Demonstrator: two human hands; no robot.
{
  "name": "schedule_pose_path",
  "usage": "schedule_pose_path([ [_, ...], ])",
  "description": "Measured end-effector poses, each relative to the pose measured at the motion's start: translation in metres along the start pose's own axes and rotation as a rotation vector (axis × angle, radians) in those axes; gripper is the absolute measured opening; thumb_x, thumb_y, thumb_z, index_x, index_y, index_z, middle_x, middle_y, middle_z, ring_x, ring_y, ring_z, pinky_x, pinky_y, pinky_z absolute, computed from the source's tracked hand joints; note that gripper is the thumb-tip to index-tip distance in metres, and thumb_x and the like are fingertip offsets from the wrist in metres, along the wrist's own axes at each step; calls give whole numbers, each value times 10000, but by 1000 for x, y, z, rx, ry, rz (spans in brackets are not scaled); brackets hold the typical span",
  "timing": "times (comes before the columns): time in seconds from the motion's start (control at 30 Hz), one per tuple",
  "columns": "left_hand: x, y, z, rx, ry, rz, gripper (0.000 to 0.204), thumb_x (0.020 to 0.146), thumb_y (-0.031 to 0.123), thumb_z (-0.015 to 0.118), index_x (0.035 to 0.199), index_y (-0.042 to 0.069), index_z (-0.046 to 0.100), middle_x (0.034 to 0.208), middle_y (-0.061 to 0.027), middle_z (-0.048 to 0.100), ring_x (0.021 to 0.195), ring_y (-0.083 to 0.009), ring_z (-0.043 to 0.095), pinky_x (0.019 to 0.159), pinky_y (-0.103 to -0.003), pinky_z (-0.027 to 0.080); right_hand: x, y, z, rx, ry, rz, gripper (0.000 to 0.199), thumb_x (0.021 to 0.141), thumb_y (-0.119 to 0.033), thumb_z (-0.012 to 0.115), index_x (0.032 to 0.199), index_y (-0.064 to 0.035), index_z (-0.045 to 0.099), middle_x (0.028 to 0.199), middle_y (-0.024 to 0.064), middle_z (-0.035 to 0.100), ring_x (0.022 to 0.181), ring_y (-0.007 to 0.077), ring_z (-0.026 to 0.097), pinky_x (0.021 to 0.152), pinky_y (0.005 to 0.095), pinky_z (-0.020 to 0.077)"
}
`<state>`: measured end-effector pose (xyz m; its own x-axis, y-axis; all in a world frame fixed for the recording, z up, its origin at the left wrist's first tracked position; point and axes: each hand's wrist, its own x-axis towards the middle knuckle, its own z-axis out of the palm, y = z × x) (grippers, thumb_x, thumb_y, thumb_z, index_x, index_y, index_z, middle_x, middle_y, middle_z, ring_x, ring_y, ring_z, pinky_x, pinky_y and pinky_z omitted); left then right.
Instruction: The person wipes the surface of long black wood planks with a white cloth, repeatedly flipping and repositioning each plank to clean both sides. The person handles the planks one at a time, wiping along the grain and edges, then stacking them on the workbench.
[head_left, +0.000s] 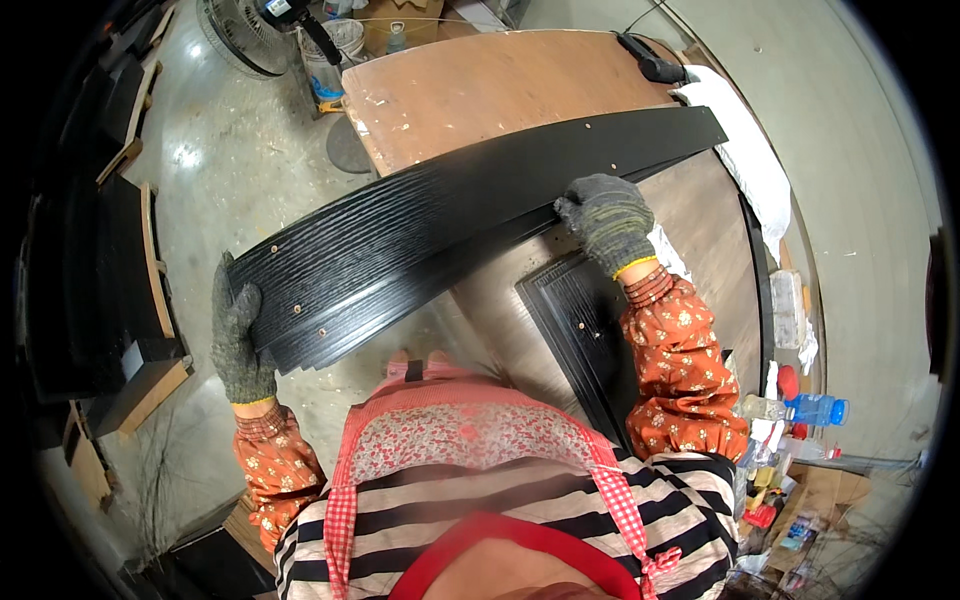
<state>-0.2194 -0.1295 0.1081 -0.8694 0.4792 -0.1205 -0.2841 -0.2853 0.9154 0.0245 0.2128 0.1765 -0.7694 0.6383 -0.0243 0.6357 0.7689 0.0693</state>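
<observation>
long black panels point(440, 225): stack held tilted above near-left corner of bench point(480, 85). left hand point(240, 335) closed on low end, right hand point(605, 215) clamped on upper edge. stack lifted, not yet laid down; framed black panel point(580, 320) flat on bench near edge.

A brown wooden surface point(480, 95) fills the middle of the room and serves as the landmark. Left of it lies a grey concrete floor point(225, 170), glossy with a bright light reflection. Beyond its far left corner stands a floor fan point(240, 35) beside a white bucket point(335, 55). Dark boards point(105, 270) are stacked far left. Right of it rises a pale wall point(850, 130); plastic bottles point(805, 408) cluster at its near right.
</observation>
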Motion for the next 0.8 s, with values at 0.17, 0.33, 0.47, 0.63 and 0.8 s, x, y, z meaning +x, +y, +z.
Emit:
schedule_pose_path([
  [0.17, 3, -6, -9, -64, -4, -10, 733, 863, 147, 685, 1494, -16, 348, 1336, -167, 534, 1184, -258, 568, 1034, -368, 471, 2, 8, 3, 31, 2, -22, 329, 902, -368, 593, 898, -65, 719, 933, 182, 695, 943, 373, 652, 849, 483, 500],
  [0.33, 0, -3, -4, -57, 15, 19, 712, 872, 150, 686, 1486, -16, 367, 1336, -158, 535, 1179, -241, 564, 1040, -358, 458, 6, 4, -7, 91, -86, 79, 320, 887, -371, 621, 912, -71, 729, 940, 173, 699, 947, 364, 652, 862, 479, 492],
  [0.47, 0, -4, -4, -27, 48, 37, 712, 870, 168, 702, 1477, -22, 381, 1333, -148, 538, 1175, -231, 562, 1043, -352, 450, 1, -6, -13, 131, -119, 36, 330, 882, -373, 627, 926, -63, 731, 966, 176, 696, 954, 383, 642, 867, 478, 490],
  [0.63, -1, -5, -5, -4, 40, 60, 713, 873, 172, 703, 1474, -27, 374, 1330, -153, 542, 1179, -240, 562, 1045, -357, 453, 8, 8, -15, 82, -118, 77, 351, 897, -381, 597, 945, -55, 718, 1000, 196, 682, 995, 376, 627, 898, 472, 476],
  [0.8, 2, -5, -2, -59, 21, 36, 707, 873, 153, 694, 1474, -28, 368, 1327, -165, 546, 1182, -250, 563, 1046, -363, 455, -11, -23, -12, 227, -71, -100, 381, 889, -418, 601, 931, -59, 719, 962, 178, 690, 947, 371, 638, 863, 477, 486],
])
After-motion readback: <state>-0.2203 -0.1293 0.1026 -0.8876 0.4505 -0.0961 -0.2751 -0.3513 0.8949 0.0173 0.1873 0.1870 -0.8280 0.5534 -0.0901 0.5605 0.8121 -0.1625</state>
